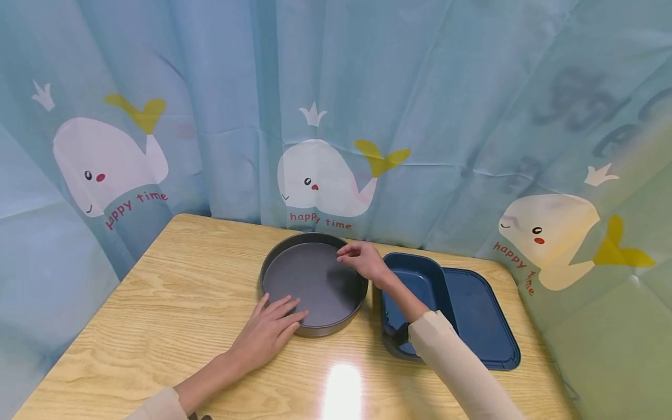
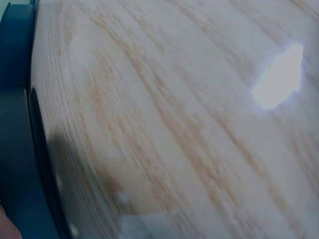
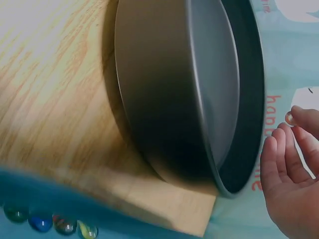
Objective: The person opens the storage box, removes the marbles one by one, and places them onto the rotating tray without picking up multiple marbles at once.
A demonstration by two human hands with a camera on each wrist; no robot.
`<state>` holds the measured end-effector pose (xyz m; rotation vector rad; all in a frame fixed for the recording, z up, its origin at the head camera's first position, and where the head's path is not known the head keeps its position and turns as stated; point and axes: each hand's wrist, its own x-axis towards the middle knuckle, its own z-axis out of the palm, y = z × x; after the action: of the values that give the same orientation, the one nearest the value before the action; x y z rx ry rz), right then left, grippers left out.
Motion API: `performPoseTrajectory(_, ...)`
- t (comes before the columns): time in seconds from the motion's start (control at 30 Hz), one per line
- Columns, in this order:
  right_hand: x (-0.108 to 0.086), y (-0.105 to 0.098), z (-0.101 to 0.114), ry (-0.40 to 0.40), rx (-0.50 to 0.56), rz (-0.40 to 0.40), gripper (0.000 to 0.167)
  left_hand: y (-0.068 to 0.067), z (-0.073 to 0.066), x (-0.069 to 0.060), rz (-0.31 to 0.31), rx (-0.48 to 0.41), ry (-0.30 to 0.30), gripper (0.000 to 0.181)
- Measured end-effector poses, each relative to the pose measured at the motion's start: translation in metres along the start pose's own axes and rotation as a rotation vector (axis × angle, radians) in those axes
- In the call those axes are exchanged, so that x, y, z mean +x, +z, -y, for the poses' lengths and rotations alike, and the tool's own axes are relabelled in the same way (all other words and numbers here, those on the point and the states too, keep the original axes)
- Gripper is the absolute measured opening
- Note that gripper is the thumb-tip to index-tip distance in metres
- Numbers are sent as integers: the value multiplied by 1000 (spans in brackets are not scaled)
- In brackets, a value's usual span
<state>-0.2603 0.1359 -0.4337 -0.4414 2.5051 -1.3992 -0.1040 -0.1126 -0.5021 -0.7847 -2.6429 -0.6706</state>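
Observation:
A round dark grey pan (image 1: 315, 286) lies on the wooden table. My left hand (image 1: 270, 329) rests on its near left rim, fingers spread and reaching inside. Over the far right rim, my right hand (image 1: 367, 262) pinches a small clear glass marble (image 3: 289, 118) between thumb and index finger, seen in the right wrist view. To the right of the pan stands a blue rectangular container (image 1: 420, 283), partly hidden by the right forearm. In the right wrist view, several coloured marbles (image 3: 40, 222) sit in that container. The left wrist view catches only the pan's side (image 2: 20, 164).
A flat blue lid (image 1: 483, 326) lies beside the container, at the table's right. The wooden table (image 1: 173, 280) extends left of the pan. A light blue curtain (image 1: 226, 116) with whale prints hangs behind the table and along its sides.

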Motion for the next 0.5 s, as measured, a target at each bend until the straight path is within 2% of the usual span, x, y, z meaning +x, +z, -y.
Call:
performPoseTrajectory(0.33,10,26,-5,45,-108,2,7,0,0,0,13,-6,-8,30)
performPoseTrajectory(0.5,11,35,-9,19,-160,27,6,0,0,0,16,0,-11,30)
